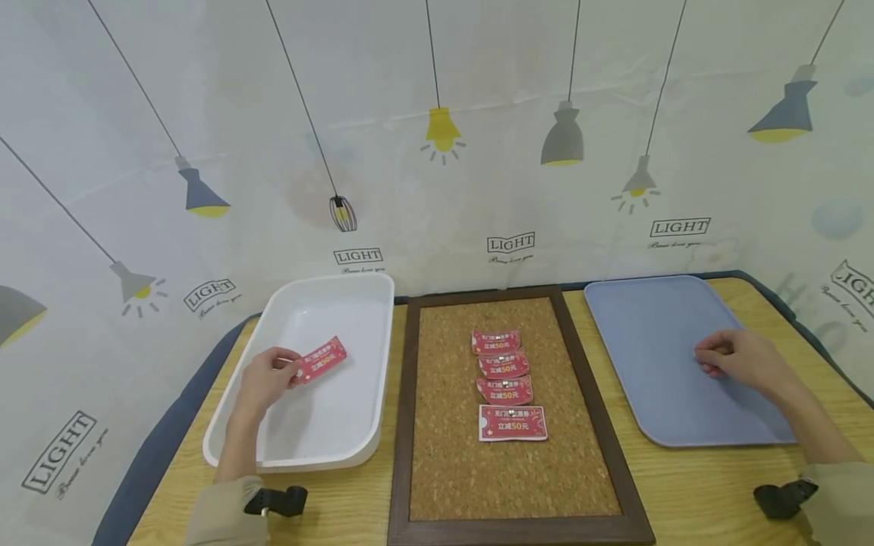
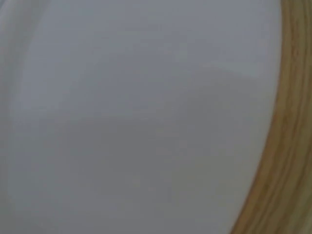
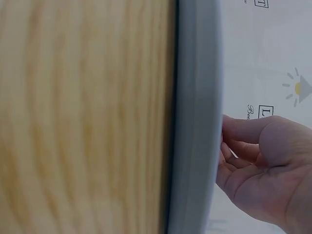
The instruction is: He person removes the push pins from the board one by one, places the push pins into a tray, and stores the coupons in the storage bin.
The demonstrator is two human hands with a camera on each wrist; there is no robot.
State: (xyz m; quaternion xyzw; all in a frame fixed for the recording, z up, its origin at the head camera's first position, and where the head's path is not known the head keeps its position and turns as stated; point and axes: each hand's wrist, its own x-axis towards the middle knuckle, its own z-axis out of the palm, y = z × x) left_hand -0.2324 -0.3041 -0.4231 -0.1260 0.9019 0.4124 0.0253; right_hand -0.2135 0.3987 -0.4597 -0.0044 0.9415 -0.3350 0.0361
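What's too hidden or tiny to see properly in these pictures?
Pale speck in the right hand: too tiny in the head view; hidden behind the blue-gray tray in the right wrist view.
One end of the held coupon: covered by the left hand, head view.
Shiny bits on the four coupons on the corkboard: too small, head view.
Left hand: outside the left wrist view's edges; that view is blurry.

"立减50元" is legible on the red coupon (image 1: pixel 322 359) left of centre and on the four red coupons (image 1: pixel 505 395) mid-frame — their upper line partly covered. Across the backdrop (image 1: pixel 492 189), "LIGHT" repeats — small script beneath ending "love you".
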